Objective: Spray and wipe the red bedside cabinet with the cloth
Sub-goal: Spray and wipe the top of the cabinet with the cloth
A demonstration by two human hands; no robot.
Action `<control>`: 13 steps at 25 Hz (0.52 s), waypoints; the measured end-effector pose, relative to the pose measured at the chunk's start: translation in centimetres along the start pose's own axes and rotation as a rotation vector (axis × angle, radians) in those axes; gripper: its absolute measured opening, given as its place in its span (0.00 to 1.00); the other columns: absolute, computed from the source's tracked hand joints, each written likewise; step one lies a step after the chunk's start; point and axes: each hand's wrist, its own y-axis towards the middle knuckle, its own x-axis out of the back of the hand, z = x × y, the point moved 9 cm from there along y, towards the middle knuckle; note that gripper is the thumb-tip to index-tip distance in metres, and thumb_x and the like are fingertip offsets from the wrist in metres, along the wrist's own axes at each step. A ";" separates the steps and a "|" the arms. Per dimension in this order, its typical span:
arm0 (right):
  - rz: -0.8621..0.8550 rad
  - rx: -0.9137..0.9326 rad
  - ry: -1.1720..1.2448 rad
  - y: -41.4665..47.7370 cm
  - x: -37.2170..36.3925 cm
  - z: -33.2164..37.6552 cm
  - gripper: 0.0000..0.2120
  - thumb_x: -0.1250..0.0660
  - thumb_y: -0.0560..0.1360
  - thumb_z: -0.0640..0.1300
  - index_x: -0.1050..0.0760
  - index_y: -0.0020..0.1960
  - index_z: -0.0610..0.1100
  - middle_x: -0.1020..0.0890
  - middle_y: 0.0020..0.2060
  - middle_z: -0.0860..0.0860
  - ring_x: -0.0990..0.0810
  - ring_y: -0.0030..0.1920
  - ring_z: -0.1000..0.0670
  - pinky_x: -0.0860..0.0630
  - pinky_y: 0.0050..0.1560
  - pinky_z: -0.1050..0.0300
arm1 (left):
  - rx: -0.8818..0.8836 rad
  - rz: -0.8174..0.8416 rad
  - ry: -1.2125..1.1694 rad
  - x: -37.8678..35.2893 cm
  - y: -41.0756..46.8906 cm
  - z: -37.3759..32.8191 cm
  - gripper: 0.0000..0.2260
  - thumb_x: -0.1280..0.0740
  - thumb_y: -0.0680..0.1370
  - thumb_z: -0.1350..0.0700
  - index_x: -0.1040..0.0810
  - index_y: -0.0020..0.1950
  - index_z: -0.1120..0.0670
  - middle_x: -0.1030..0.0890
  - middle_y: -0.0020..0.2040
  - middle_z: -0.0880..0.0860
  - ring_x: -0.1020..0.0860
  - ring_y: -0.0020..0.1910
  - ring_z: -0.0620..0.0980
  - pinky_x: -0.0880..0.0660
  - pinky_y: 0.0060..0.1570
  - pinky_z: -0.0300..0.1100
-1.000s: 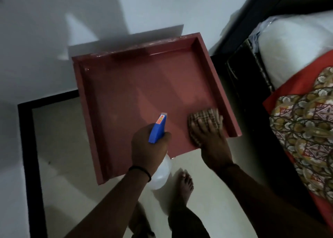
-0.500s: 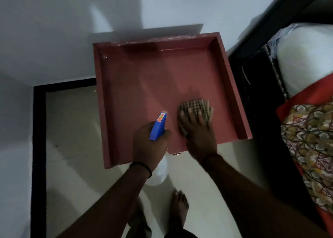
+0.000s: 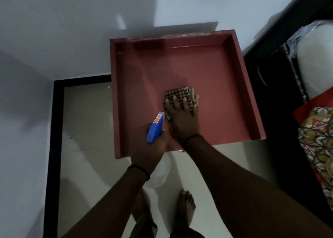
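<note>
The red bedside cabinet (image 3: 212,61) stands against the white wall, its top a shallow tray with raised rims on the back and both sides. My right hand (image 3: 182,118) lies flat on a checked brown cloth (image 3: 177,95), pressing it onto the middle of the cabinet top. My left hand (image 3: 147,147) grips a spray bottle at the cabinet's front left corner. The blue spray head (image 3: 155,128) points toward the cloth, and the clear bottle body (image 3: 161,172) hangs below my hand.
A bed with a white pillow (image 3: 313,62) and a patterned red blanket (image 3: 319,147) sits close on the right behind a dark frame. Pale floor tiles (image 3: 86,129) with a black border lie to the left. My bare feet (image 3: 185,207) stand just in front of the cabinet.
My right hand has slid the cloth leftward from the cabinet's front right toward its middle. The left hand with the bottle has kept its place at the front edge.
</note>
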 end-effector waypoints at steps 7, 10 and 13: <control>0.053 0.070 0.146 -12.7 -2.2 3.0 0.36 0.48 0.69 0.43 0.38 0.78 0.54 0.38 0.77 0.53 0.41 0.78 0.41 0.47 0.74 0.40 | 0.008 -0.046 -0.031 3.6 -0.8 0.0 0.16 0.34 0.70 0.49 0.27 0.33 0.62 0.26 0.26 0.61 0.26 0.27 0.64 0.27 0.29 0.55; 0.063 0.161 0.095 -5.7 -1.3 7.0 0.31 0.54 0.76 0.54 0.42 0.79 0.54 0.40 0.78 0.51 0.44 0.78 0.40 0.50 0.76 0.38 | 0.013 -0.084 0.004 4.5 -0.7 1.2 0.16 0.33 0.71 0.49 0.26 0.33 0.62 0.26 0.27 0.62 0.26 0.28 0.64 0.27 0.29 0.54; 0.148 0.142 -0.012 0.9 -1.7 9.2 0.29 0.54 0.81 0.59 0.53 0.80 0.57 0.51 0.80 0.54 0.56 0.80 0.42 0.59 0.76 0.39 | 0.008 -0.122 0.050 5.6 -0.3 1.9 0.13 0.32 0.73 0.51 0.27 0.31 0.55 0.29 0.25 0.55 0.31 0.23 0.51 0.33 0.26 0.36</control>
